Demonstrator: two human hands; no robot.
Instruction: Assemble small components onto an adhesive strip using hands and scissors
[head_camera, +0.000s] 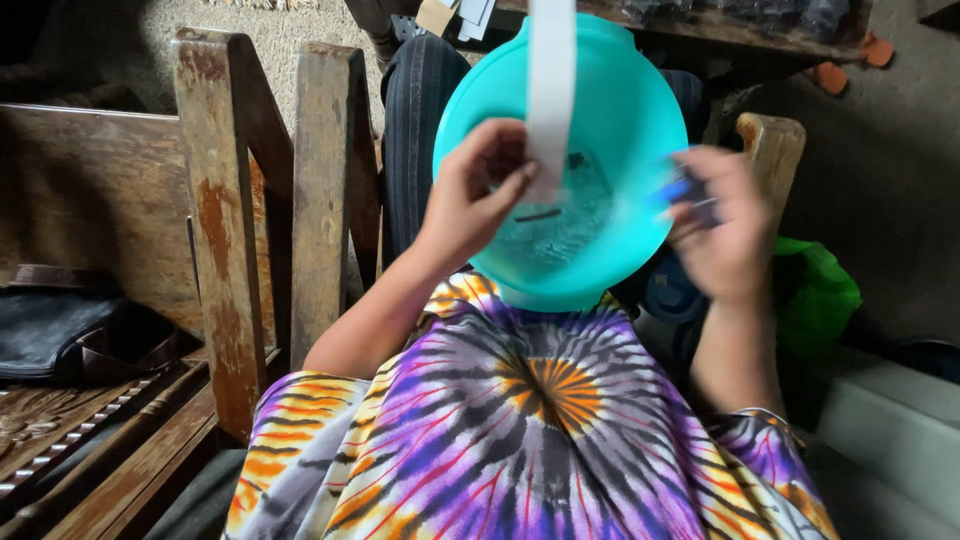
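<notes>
Here, left hand (475, 195) pinches a white paper strip (551, 95) over the round turquoise plastic bowl (610, 100); right hand (725, 225), at bowl's rim, curled w/ blurred blue-dark small object (685, 190), grip unclear.

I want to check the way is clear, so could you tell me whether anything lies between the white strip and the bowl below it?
Nothing visible does. The left hand holds the white strip directly over the open turquoise bowl; the blurred right hand stays at the rim.
</notes>
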